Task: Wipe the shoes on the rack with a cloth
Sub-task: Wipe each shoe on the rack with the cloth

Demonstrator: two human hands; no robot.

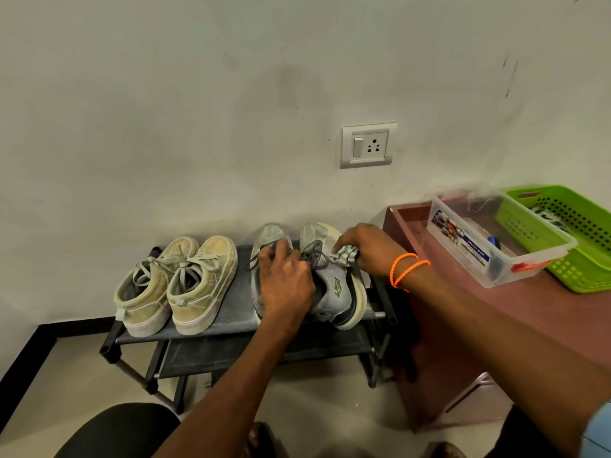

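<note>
Head view: a black rack [231,322] stands against the wall with two pairs of shoes on its top shelf. At the rack's right end sit the grey sneakers [334,292]; the left hand [284,282] rests over them with its fingers curled down at the laces, gripping the sneaker nearer the middle of the rack. The right hand [367,249], with orange bands at the wrist, pinches a bunched grey cloth [345,256] and presses it on the upper of the sneaker at the rack's right end. Toward the rack's left end sit the tan shoes [178,285], untouched. Just right of the rack, a reddish bench [545,309] carries a clear plastic box [489,239] and a green basket [568,236].
</note>
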